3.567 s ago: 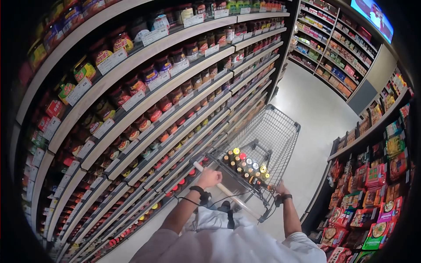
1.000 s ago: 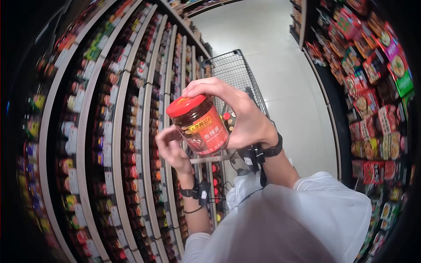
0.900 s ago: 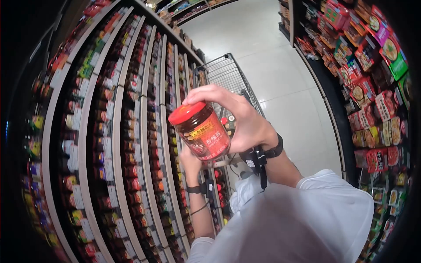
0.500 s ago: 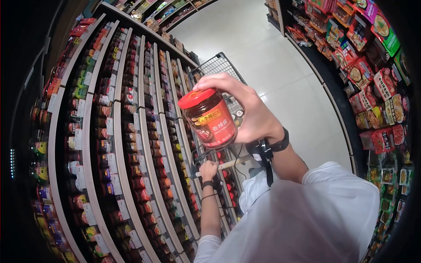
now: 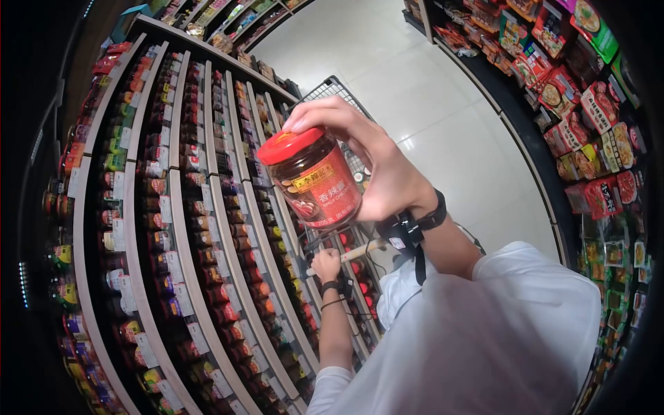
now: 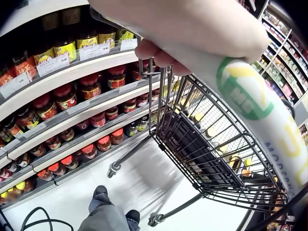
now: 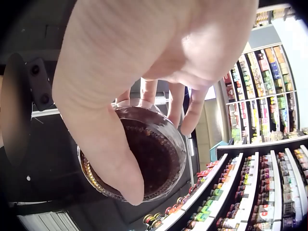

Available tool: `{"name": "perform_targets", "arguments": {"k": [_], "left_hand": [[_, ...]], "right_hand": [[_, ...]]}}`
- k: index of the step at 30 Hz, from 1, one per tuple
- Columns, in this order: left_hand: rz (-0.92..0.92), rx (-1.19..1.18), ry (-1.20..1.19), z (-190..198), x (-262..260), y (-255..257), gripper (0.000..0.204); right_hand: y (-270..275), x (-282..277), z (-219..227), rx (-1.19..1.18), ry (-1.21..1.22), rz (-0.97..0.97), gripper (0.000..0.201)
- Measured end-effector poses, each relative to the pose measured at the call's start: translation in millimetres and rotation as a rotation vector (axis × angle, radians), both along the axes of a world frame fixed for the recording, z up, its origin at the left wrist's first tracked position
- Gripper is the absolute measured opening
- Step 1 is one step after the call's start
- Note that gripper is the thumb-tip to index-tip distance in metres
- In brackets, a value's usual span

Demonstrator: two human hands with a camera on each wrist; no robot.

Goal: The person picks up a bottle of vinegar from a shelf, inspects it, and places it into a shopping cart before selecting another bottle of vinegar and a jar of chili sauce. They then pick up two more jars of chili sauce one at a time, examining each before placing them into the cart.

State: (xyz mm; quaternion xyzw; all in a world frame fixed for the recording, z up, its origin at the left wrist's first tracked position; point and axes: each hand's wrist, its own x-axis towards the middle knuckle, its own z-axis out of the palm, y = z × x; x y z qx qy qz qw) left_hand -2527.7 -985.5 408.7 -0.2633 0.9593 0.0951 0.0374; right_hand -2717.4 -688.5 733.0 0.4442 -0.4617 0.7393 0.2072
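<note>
My right hand (image 5: 384,162) holds a glass jar of chilli sauce (image 5: 324,181) up in front of me. The jar has a red lid (image 5: 290,145) and a red label facing me, and it leans to the left. From the right wrist view, my thumb lies across the jar's base (image 7: 156,163), with dark sauce showing through the glass. My left hand (image 5: 326,265) grips the pale handle of the shopping cart (image 5: 356,254). In the left wrist view, its fingertips (image 6: 166,58) curl under the printed cart handle (image 6: 245,91).
On the left, a long shelf unit (image 5: 176,111) carries rows of jars with price tags. The cart basket (image 6: 226,130) holds several bottles, partly hidden by my right hand in the head view. Red food packs (image 5: 595,197) line the right side. Tiled floor (image 5: 443,131) lies between.
Earlier, both hands were at the cart, without the jar. One second ago my left hand was raised beside the jar; it has since moved down onto the cart handle. My right hand keeps the jar.
</note>
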Motion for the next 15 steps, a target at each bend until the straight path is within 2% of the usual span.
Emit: {"name": "perform_targets", "arguments": {"k": [4,7,8,9,10,11,13,14,15], "left_hand": [[-0.041,-0.067,0.006,-9.8,2.5,-6.2,0.026],[0.082,0.696,0.209,-2.4,-6.5,-17.8,0.021],[0.056,1.051,0.458,3.7,-12.7,-18.9,0.021],[-0.009,1.019,0.564,27.3,-23.8,-11.9,0.027],[-0.025,0.924,0.67,85.7,-37.0,21.8,0.033],[-0.052,1.005,0.756,119.7,-42.2,36.1,0.035],[-0.085,1.315,0.924,184.3,-47.8,73.1,0.05],[-0.126,1.404,0.947,208.4,-43.6,89.2,0.059],[-0.171,1.493,0.97,233.8,-40.1,104.6,0.069]], "right_hand": [[-7.9,0.5,-3.2,-0.04,-0.034,0.125,0.09],[-10.7,2.0,-2.5,-0.041,-0.037,0.245,0.095],[-12.0,1.6,-1.9,-0.035,-0.012,0.253,0.094],[-14.0,1.7,-1.8,-0.033,0.008,0.26,0.094],[-15.7,3.6,-1.5,-0.018,0.02,0.233,0.092],[-20.0,5.8,-2.3,-0.038,0.017,0.255,0.091],[-27.7,7.2,-2.1,-0.062,0.02,0.305,0.088],[-27.8,10.5,-0.6,-0.056,-0.009,0.338,0.081],[-27.6,11.8,1.0,0.009,0.048,0.318,0.084]]}}
